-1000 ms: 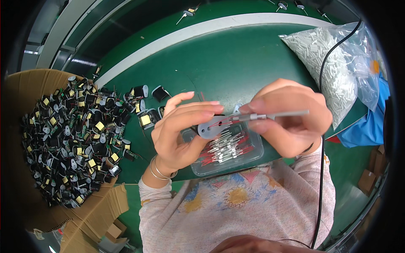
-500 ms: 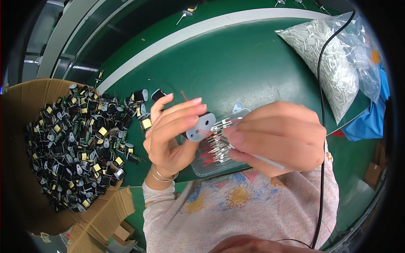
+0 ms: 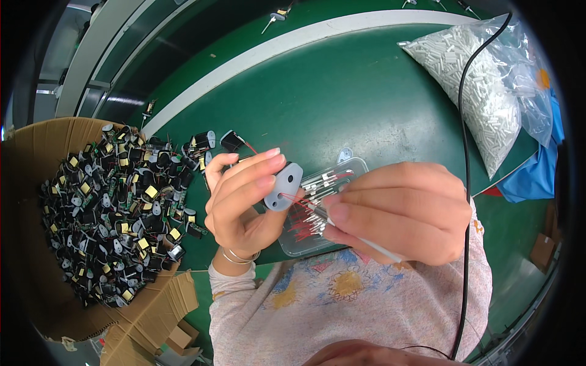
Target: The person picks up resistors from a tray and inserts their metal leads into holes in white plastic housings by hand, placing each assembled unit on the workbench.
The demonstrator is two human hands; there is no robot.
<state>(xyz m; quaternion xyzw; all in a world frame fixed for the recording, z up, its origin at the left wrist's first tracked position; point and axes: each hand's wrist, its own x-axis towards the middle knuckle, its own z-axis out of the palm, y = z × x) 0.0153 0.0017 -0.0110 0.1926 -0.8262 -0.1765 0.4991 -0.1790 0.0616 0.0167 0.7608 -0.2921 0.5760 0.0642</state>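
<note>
Your R hand (image 3: pixel 400 213), fingers pinching a slim pale rod (image 3: pixel 377 246), is near your L hand (image 3: pixel 245 201), whose fingers pinch the grey-faced unit (image 3: pixel 284 188) over the clear tray (image 3: pixel 305 251). Thin red wires (image 3: pixel 296 197) run btwn unit & R hand; risk, prob.: too hard an R-hand pull strains them, or a slack L grip drops the unit. Far R, on desk (image 3: pixel 293 85): bag (image 3: pixel 526 110) w/ white tubes (image 3: pixel 485 107).

Left grip (image 3: pixel 240 210) curled, right grip (image 3: pixel 408 212) in a fingertip pinch nearby.
</note>
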